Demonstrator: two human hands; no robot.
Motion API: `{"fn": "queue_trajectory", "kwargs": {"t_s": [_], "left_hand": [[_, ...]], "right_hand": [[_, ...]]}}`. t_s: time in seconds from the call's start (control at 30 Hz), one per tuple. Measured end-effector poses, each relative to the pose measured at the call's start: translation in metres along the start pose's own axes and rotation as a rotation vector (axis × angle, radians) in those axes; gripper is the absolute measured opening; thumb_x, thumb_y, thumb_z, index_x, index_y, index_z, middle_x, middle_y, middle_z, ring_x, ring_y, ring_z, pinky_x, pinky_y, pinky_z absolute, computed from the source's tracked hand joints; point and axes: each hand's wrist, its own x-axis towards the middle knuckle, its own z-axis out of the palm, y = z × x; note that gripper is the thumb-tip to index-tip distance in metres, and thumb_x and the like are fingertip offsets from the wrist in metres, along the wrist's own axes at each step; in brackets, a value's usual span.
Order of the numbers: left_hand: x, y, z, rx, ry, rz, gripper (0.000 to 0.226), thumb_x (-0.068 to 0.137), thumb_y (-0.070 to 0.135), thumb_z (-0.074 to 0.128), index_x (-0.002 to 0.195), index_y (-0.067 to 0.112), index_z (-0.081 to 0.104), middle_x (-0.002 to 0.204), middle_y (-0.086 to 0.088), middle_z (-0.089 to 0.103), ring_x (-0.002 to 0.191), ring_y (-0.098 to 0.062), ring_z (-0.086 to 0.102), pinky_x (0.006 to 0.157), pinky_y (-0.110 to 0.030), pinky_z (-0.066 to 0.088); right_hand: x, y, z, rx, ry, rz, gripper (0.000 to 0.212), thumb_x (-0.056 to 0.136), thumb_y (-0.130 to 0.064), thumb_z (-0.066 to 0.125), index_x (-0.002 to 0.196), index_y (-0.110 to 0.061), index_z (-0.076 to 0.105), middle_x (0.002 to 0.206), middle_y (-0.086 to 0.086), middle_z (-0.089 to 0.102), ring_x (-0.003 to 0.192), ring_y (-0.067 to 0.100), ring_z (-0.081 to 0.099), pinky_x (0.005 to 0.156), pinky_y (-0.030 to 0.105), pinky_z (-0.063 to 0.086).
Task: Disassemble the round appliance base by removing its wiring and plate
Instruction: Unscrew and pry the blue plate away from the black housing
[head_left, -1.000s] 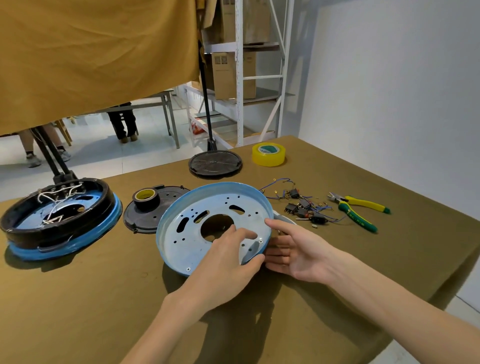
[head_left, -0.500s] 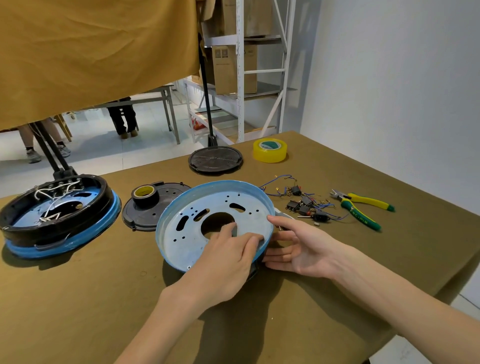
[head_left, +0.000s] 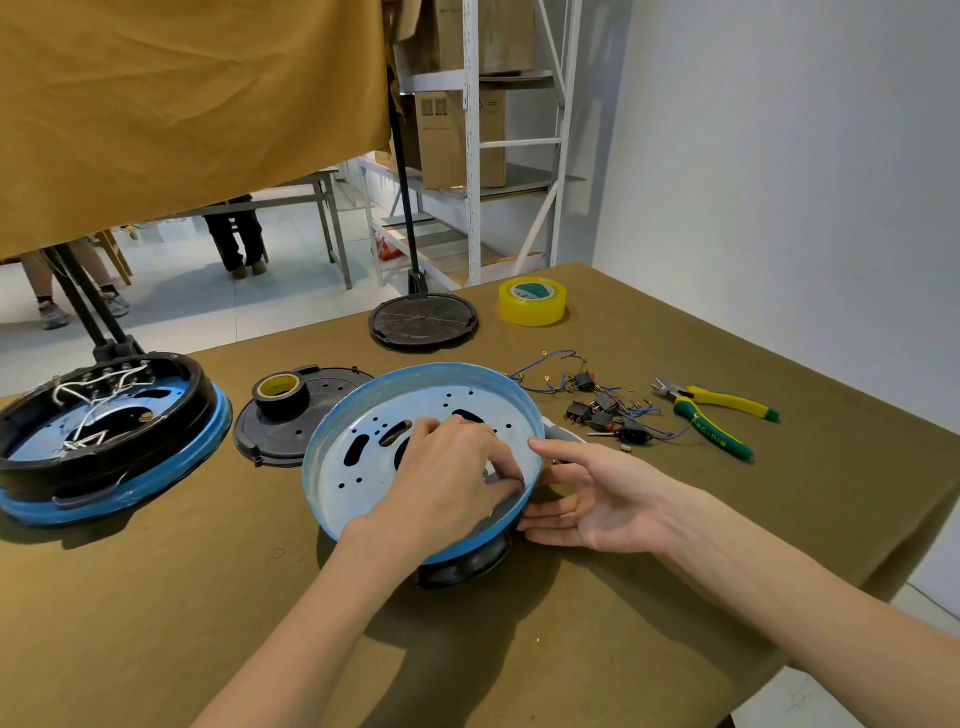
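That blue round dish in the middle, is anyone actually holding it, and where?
Yes: the blue-rimmed plate is steadied at its right edge by the right hand; the left hand presses inside it.

Off near the tabletop's far edge there's a yellow tape roll (head_left: 532, 301) beside a black stand base (head_left: 423, 320), yellow-and-green pliers (head_left: 714, 415) toward the right edge, black electrical tape (head_left: 278, 396) mid-table, and a white shelving rack (head_left: 483, 140) with cardboard boxes (head_left: 462, 137) behind.

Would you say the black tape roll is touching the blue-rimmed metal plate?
Apart: the head view shows the black tape roll on a black disc, with bare disc between it and the metal plate.
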Motion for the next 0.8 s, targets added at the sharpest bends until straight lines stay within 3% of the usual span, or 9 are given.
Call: {"fn": "queue_trajectory", "kwargs": {"t_s": [0.13, 0.27, 0.47, 0.63, 0.73, 0.8], "left_hand": [[0.005, 0.001, -0.003, -0.022, -0.025, 0.010, 0.009, 0.095, 0.038, 0.068, 0.093, 0.036, 0.076, 0.093, 0.019, 0.068, 0.096, -0.009, 0.055, 0.099, -0.039, 0.037], [0.012, 0.008, -0.005, 0.133, -0.114, 0.100, 0.017, 0.101, 0.037, 0.058, 0.101, 0.031, 0.074, 0.100, 0.009, 0.066, 0.099, -0.018, 0.056, 0.097, -0.038, 0.039], [0.020, 0.013, -0.004, 0.348, -0.196, 0.193, 0.022, 0.103, 0.032, 0.050, 0.110, 0.017, 0.064, 0.106, -0.001, 0.060, 0.101, -0.024, 0.054, 0.089, -0.038, 0.038], [0.018, 0.009, 0.000, 0.394, -0.187, 0.230, 0.023, 0.105, 0.033, 0.047, 0.112, 0.016, 0.060, 0.108, -0.002, 0.058, 0.099, -0.023, 0.056, 0.084, -0.035, 0.035], [0.017, 0.001, -0.003, 0.281, -0.178, 0.215, 0.019, 0.105, 0.032, 0.051, 0.109, 0.020, 0.065, 0.105, 0.003, 0.061, 0.095, -0.019, 0.058, 0.084, -0.031, 0.039], [0.012, -0.005, -0.006, 0.094, -0.148, 0.150, 0.016, 0.104, 0.029, 0.055, 0.109, 0.026, 0.069, 0.103, 0.010, 0.065, 0.092, -0.008, 0.060, 0.087, -0.028, 0.048]], "right_hand": [[0.002, 0.003, -0.001, -0.009, -0.007, -0.014, 0.100, 0.043, -0.032, 0.104, 0.131, -0.005, 0.064, 0.117, 0.032, 0.068, 0.104, 0.043, 0.071, 0.097, 0.050, 0.056], [0.001, 0.003, -0.001, -0.014, -0.014, -0.021, 0.102, 0.039, -0.033, 0.105, 0.128, -0.005, 0.066, 0.115, 0.031, 0.070, 0.101, 0.042, 0.073, 0.092, 0.047, 0.059], [-0.002, 0.004, -0.001, -0.034, -0.011, -0.018, 0.081, 0.063, -0.036, 0.094, 0.129, -0.003, 0.063, 0.116, 0.031, 0.070, 0.103, 0.041, 0.072, 0.093, 0.047, 0.057], [-0.005, 0.004, 0.000, -0.141, -0.036, -0.039, 0.082, 0.074, -0.044, 0.085, 0.137, -0.002, 0.055, 0.120, 0.029, 0.069, 0.106, 0.040, 0.072, 0.088, 0.046, 0.061], [-0.007, 0.002, 0.002, -0.349, 0.000, -0.063, 0.072, 0.082, -0.056, 0.075, 0.131, -0.006, 0.058, 0.110, 0.022, 0.073, 0.094, 0.035, 0.076, 0.077, 0.041, 0.063], [-0.007, -0.001, -0.001, -0.685, 0.171, -0.257, 0.060, 0.089, -0.064, 0.063, 0.114, -0.010, 0.067, 0.082, 0.005, 0.074, 0.068, 0.019, 0.075, 0.057, 0.030, 0.058]]}}
